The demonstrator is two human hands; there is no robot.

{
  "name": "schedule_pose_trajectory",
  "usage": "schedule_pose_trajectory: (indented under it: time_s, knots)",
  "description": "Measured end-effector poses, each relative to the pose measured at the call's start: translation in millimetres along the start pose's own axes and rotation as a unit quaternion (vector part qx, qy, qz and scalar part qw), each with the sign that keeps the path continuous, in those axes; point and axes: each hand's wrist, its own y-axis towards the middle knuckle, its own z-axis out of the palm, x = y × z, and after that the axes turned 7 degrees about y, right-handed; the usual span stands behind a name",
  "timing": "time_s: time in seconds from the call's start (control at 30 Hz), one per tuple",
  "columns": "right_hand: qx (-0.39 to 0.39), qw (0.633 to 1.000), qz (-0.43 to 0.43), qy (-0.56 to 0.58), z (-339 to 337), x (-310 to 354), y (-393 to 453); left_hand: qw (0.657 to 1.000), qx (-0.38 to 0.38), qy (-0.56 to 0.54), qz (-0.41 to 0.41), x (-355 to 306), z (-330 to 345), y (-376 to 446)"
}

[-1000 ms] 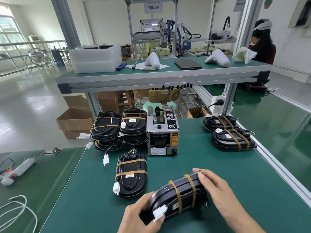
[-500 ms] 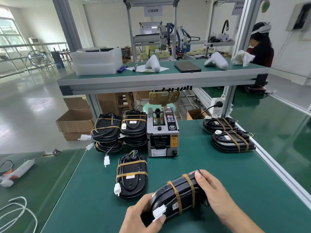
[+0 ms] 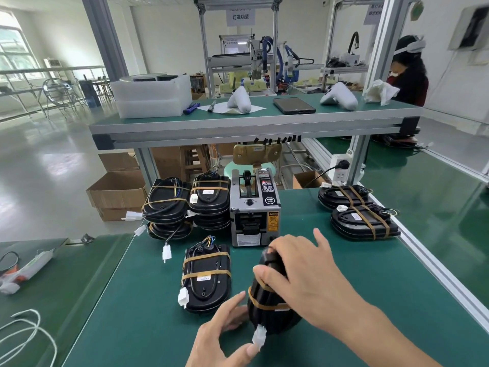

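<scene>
A black plastic unit (image 3: pixel 267 300) bound with two tan rubber bands stands on its edge on the green mat, near the front. My right hand (image 3: pixel 299 276) grips it from above, thumb on its left face. My left hand (image 3: pixel 225 337) touches its lower left side with straight fingers, and the thumb lies under its white connector (image 3: pixel 258 337). A second banded black unit (image 3: pixel 206 276) lies flat just to the left, its white connector (image 3: pixel 183 296) hanging off the side.
A grey tape dispenser (image 3: pixel 255 207) stands behind my hands. Stacks of banded black units (image 3: pixel 185 205) sit to its left, and two more (image 3: pixel 362 218) lie at the right by the aluminium table edge (image 3: pixel 436 271). A raised shelf (image 3: pixel 251 123) spans overhead. A person sits at far right.
The unit has been turned from lying tilted sideways to standing on edge, lengthwise away from me. My right hand moved from its right end to its top; my left hand opened at its base.
</scene>
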Motion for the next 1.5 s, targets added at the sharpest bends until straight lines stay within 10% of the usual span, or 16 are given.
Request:
schedule_pose_trajectory:
  time_s: [0.43,0.6,0.8,1.0,1.5]
  knots:
    - [0.063,0.994,-0.028,-0.084,29.6,33.2,-13.0,0.999,-0.032,-0.013,-0.012,27.4,11.1,6.7]
    - [0.062,0.995,-0.026,0.079,14.9,26.8,-5.8,0.999,-0.043,-0.007,0.003,27.3,10.9,6.7]
    - [-0.038,0.919,0.09,0.383,-6.6,-19.3,69.6,0.999,-0.043,-0.027,0.004,20.6,10.1,7.2]
    - [0.009,0.867,0.248,0.433,45.2,-59.1,125.8,0.998,-0.05,-0.049,0.005,14.8,8.8,6.9]
    - [-0.014,0.744,0.313,0.591,72.4,-62.1,148.8,0.997,-0.036,-0.068,-0.004,10.6,7.4,6.4]
